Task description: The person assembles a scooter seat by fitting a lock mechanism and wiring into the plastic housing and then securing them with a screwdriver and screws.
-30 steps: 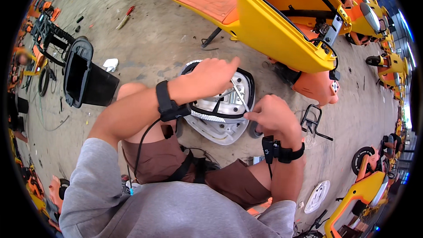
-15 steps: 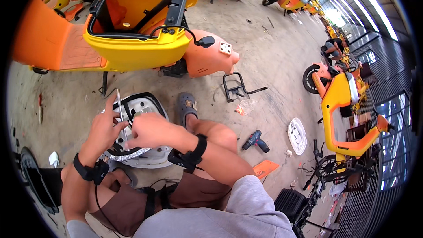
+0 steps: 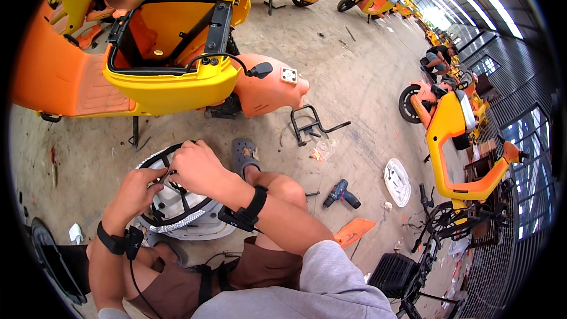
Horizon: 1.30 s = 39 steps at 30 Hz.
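Note:
A white scooter seat base (image 3: 207, 231) lies upside down on the floor in front of my knees, its inner side up. A black edging strip (image 3: 204, 205) runs round its rim, and silvery patterned material (image 3: 186, 223) shows outside the strip. My left hand (image 3: 134, 191) is over the base's left side, thumb and forefinger pinched at a small thing I cannot make out. Close beside it, my right hand (image 3: 199, 168) is closed over the far part of the base. A small dark piece shows at its fingertips; its kind is not clear.
A cordless drill (image 3: 341, 194), a white shell panel (image 3: 397, 182), a black metal bracket (image 3: 313, 123) and an orange panel (image 3: 354, 232) lie on the floor to the right. A yellow-orange scooter (image 3: 171, 85) with an uncovered compartment stands ahead. Other people are farther off.
A long thin silvery tool stood up from my left hand before; now it no longer shows upright. My right hand has moved toward the base's far side, its fingers now bent downward.

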Tool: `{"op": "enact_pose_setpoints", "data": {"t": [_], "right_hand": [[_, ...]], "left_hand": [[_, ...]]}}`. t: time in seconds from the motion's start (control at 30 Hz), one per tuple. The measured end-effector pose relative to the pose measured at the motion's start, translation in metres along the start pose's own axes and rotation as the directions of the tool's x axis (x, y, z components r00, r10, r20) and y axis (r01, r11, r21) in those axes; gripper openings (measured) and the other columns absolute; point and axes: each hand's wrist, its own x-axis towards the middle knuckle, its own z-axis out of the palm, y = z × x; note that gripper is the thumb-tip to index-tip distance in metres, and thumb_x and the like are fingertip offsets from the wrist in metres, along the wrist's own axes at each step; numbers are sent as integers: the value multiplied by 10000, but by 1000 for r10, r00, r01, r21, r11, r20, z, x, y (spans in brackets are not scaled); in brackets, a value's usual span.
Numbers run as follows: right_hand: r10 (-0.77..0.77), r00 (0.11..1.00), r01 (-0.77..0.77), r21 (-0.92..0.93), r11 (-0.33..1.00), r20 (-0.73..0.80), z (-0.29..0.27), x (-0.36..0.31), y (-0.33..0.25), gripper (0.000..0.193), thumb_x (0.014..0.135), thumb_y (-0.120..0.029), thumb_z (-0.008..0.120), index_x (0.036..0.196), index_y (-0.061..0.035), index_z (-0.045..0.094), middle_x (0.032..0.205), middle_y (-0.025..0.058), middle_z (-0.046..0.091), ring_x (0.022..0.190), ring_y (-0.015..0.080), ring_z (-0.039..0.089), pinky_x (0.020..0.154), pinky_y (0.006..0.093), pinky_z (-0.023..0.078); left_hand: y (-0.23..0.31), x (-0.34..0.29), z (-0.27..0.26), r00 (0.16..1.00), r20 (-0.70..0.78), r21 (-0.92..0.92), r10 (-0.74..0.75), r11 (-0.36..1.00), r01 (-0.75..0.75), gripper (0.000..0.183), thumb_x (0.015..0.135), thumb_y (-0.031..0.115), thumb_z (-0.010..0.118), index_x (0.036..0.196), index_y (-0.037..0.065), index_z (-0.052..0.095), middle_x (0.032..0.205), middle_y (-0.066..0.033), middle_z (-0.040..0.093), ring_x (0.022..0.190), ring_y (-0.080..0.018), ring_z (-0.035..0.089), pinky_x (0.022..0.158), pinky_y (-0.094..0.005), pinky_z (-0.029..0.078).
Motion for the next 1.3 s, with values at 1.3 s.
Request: {"op": "enact_pose_setpoints", "data": {"t": [1.3], "right_hand": [[91,940,-195,300,934,329,22,0,-28,277,812,-302,665,759,-36,717,622,173,643,695,363,653,658,447,510]], "left_hand": [[-14,-8,16,959,-277,109,-65,989,98,476,731,126,743,1163,-3,588,865,-205,681,799,-378,648,729,-432,506]]}}
